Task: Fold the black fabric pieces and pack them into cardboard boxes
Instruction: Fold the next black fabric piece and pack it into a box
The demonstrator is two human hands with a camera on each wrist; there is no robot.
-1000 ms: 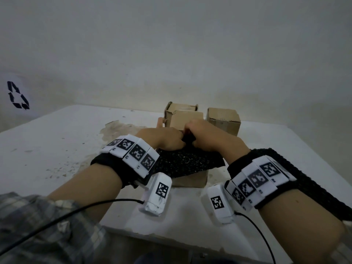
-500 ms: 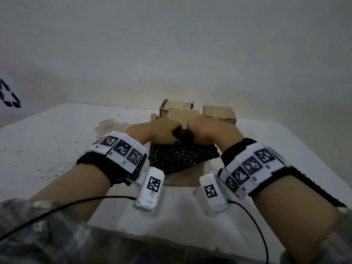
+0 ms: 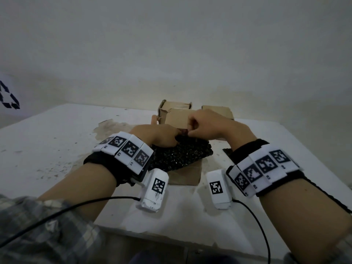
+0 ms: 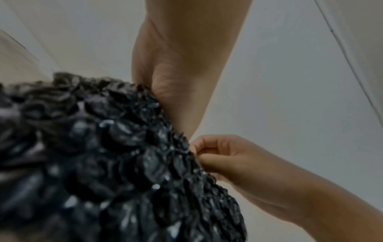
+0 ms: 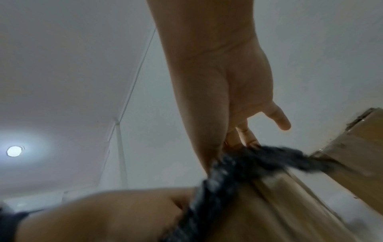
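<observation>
A bumpy black fabric piece (image 3: 181, 155) lies folded on top of the near cardboard box (image 3: 187, 176). My left hand (image 3: 169, 141) curls down onto the fabric's far left part and grips it; its fingertips are hidden in the fabric (image 4: 107, 147). My right hand (image 3: 190, 131) pinches the fabric's far edge between thumb and fingers, a little above the left hand. In the right wrist view the right hand (image 5: 242, 145) holds a dark fold of fabric (image 5: 269, 157) with the little finger sticking out.
Two more cardboard boxes (image 3: 175, 107) (image 3: 217, 110) stand just behind, one with a raised flap (image 3: 177, 119). Another black fabric piece (image 3: 227, 150) lies on the white table (image 3: 57, 141) under my right forearm. The table's front edge is close to my body.
My right hand has lifted slightly and now pinches the fabric's far edge. The left hand has stayed low on the fabric, which lies flatter on the box.
</observation>
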